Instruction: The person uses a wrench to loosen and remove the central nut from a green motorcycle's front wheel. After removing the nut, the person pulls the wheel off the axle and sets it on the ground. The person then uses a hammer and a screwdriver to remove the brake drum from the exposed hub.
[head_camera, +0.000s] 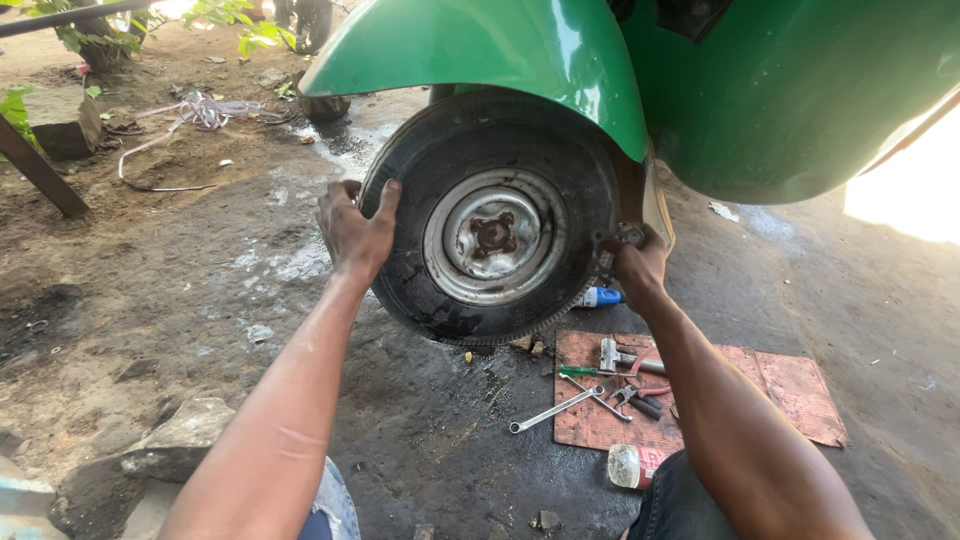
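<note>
item: wheel (495, 225), black tyre on a grey steel rim with a rusty hub, stood upright under the green mudguard (480, 50) of a green vehicle body (790, 90), its lower edge on the wet dirt ground (200, 290). the wheel sat between the two hands, held from both flanks.

left hand (355, 230): laid on the tyre's left sidewall, fingers curled over the tread, thumb spread onto the rubber face.

right hand (635, 262): at the tyre's right edge, fingers wrapped behind it; how tightly they closed could not be told.

nearby: a reddish mat (770, 390) lay on the ground below the right forearm, bearing a hammer (625, 358), a green-handled screwdriver (580, 371) and pliers (640, 398). a combination spanner (555, 410) lay half off the mat's left edge. a blue-and-white bottle (600, 297) rested just beside the tyre's lower right. a stone (175, 440) lay at lower left.
</note>
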